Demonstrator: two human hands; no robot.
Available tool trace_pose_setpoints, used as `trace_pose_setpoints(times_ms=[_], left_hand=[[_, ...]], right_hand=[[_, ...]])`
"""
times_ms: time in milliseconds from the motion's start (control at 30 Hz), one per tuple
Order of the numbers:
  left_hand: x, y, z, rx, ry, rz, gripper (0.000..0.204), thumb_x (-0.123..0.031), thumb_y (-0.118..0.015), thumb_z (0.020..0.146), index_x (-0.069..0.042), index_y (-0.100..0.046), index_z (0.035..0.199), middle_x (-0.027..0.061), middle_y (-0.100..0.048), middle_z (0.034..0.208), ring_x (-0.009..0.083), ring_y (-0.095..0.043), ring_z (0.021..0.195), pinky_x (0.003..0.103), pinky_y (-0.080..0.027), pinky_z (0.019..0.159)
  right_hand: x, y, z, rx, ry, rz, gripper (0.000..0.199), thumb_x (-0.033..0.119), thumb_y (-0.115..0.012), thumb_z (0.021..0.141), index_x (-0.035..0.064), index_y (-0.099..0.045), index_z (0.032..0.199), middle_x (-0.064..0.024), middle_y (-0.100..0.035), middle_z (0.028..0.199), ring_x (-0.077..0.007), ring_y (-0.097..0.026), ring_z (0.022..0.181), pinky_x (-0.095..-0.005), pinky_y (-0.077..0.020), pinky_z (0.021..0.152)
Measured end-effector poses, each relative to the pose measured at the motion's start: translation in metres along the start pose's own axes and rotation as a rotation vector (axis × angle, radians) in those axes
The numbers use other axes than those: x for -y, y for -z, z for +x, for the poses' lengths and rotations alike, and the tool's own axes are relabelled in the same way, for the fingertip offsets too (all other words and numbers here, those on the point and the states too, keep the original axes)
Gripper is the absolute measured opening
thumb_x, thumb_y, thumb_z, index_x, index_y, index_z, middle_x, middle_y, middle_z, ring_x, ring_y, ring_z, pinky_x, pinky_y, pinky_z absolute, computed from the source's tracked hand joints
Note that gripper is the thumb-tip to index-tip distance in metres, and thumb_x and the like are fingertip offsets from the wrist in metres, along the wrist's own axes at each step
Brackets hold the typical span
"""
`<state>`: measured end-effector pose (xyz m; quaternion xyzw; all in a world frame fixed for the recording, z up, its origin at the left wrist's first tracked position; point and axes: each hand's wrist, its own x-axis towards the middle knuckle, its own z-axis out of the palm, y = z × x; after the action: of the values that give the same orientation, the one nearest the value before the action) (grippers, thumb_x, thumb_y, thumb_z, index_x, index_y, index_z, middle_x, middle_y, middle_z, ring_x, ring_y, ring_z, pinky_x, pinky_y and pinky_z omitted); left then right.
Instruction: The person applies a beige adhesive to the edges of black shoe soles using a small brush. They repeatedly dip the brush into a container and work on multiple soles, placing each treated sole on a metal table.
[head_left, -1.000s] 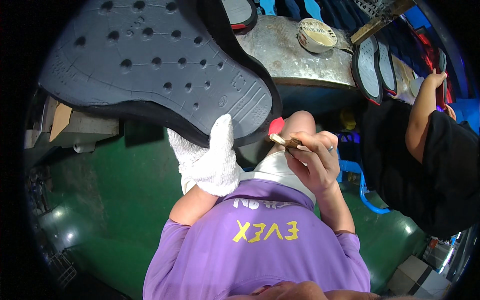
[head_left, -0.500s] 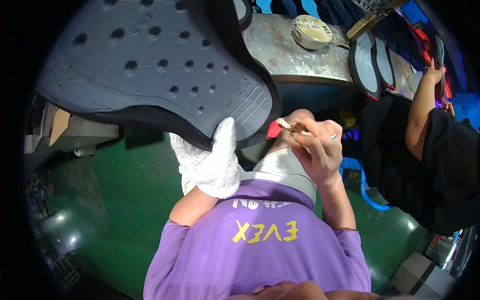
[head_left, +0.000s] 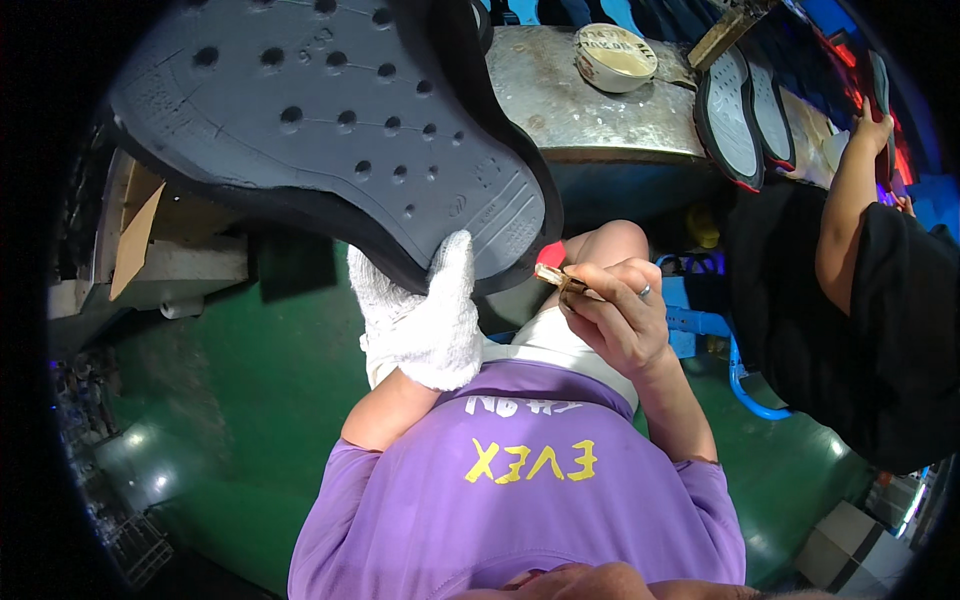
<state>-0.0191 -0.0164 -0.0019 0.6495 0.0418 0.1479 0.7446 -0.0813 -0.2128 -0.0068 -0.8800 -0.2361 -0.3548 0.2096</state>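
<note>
A large grey shoe sole with a black rim and rows of small round holes fills the upper left. Its narrower, rounded end is gripped by my left hand, in a white knitted glove, with the thumb on the grey face and the other fingers hidden beneath. My bare right hand pinches a short tan tool, perhaps a small brush. A bright red piece shows at its end, close beside the sole's rim; whether they touch I cannot tell.
A worn metal bench runs ahead, bearing a round tub. A pair of grey soles with red edges rests to its right. At right a co-worker in black reaches out an arm. A blue stool stands nearby; cardboard lies left.
The sole's wide end has swung a little to the right while my left hand keeps its hold. My right hand has shifted slightly left and down with the tan tool.
</note>
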Motion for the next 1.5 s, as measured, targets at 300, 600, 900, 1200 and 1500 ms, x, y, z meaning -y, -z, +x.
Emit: trace_pose_setpoints(times_ms=[300, 600, 900, 1200, 1500], left_hand=[[-0.002, -0.009, 0.002, 0.027, 0.1, 0.049, 0.076, -0.014, -0.082, 0.084, 0.0, -0.037, 0.144, 0.0139, -0.057, 0.133, 0.0224, -0.057, 0.121, 0.038, -0.043, 0.106], [0.002, -0.014, -0.003, 0.031, 0.09, -0.021, 0.073, -0.008, -0.082, 0.084, -0.002, -0.039, 0.143, 0.0125, -0.057, 0.131, 0.021, -0.057, 0.119, 0.037, -0.045, 0.104], [0.014, -0.07, 0.014, 0.224, 0.046, -0.087, 0.075, -0.006, -0.082, 0.083, 0.001, -0.043, 0.146, 0.0153, -0.059, 0.132, 0.0212, -0.058, 0.12, 0.034, -0.048, 0.103], [0.047, -0.248, 0.017, 0.977, 0.352, -0.01, 0.054, -0.013, -0.075, 0.079, 0.004, -0.062, 0.128, 0.008, -0.07, 0.101, 0.0122, -0.064, 0.083, 0.027, -0.053, 0.076], [0.054, -0.354, 0.054, 1.026, -0.272, 0.424, 0.061, -0.033, -0.068, 0.091, 0.004, -0.052, 0.137, 0.0247, -0.06, 0.135, 0.0409, -0.057, 0.126, 0.043, -0.044, 0.108]], right_hand=[[-0.007, 0.01, -0.009, -0.048, -0.091, 0.061, 0.025, -0.001, -0.084, 0.066, 0.0043, -0.07, 0.086, -0.0114, -0.073, 0.106, -0.022, -0.066, 0.081, -0.0346, -0.0453, 0.08], [-0.006, 0.0, -0.019, 0.0, -0.042, -0.004, 0.029, 0.0, -0.082, 0.062, 0.0045, -0.068, 0.087, -0.0102, -0.073, 0.106, -0.0226, -0.065, 0.079, -0.0353, -0.0453, 0.078], [-0.049, -0.078, -0.138, -0.308, -0.668, 0.194, 0.018, 0.001, -0.078, 0.077, 0.0049, -0.065, 0.088, -0.0154, -0.073, 0.105, -0.0299, -0.07, 0.088, -0.0378, -0.0535, 0.077], [-0.049, -0.082, -0.139, 0.033, -0.941, 0.212, 0.013, 0.01, -0.075, 0.084, 0.0022, -0.065, 0.083, -0.013, -0.072, 0.092, -0.0258, -0.07, 0.081, -0.034, -0.0549, 0.071], [-0.053, -0.085, -0.135, -0.091, -0.803, 0.274, 0.015, 0.006, -0.078, 0.081, 0.0007, -0.063, 0.079, -0.0163, -0.073, 0.096, -0.0291, -0.069, 0.08, -0.0361, -0.0562, 0.066]])
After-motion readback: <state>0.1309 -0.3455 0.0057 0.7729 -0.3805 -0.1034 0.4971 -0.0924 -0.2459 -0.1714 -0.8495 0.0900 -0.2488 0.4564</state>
